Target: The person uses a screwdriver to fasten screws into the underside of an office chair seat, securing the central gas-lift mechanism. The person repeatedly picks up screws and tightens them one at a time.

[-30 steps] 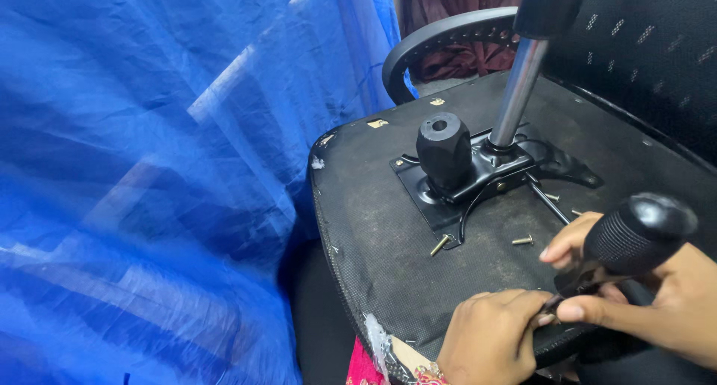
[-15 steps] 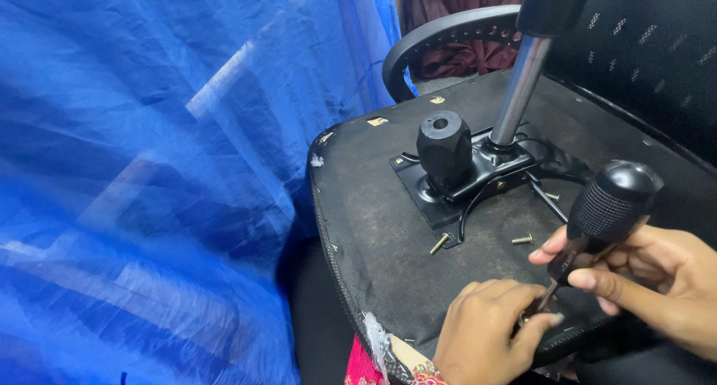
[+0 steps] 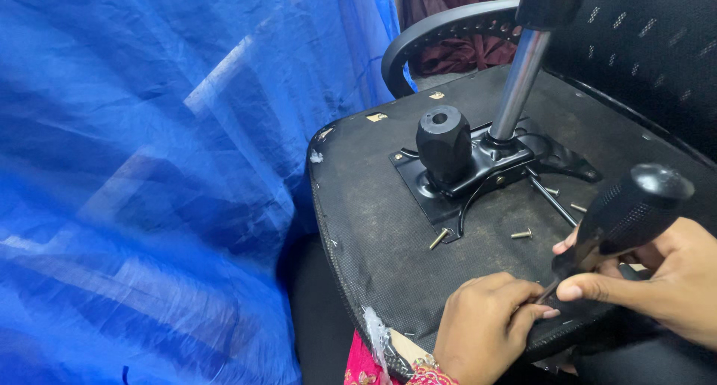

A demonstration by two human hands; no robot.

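Hands low at 5 o'clock | my right [image 3: 672, 284] grips screwdriver [image 3: 624, 217] | my left [image 3: 482, 329] pinches its tip | screws [image 3: 523, 234] at 12 o'clock, by plate [image 3: 467, 172]

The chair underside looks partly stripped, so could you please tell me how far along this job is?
Done: three loose screws lie on the chair underside beside the metal plate. In hand: the right hand holds a black-handled screwdriver, its tip steadied by the left hand at the near edge. Left: the plate and chrome column are still mounted.
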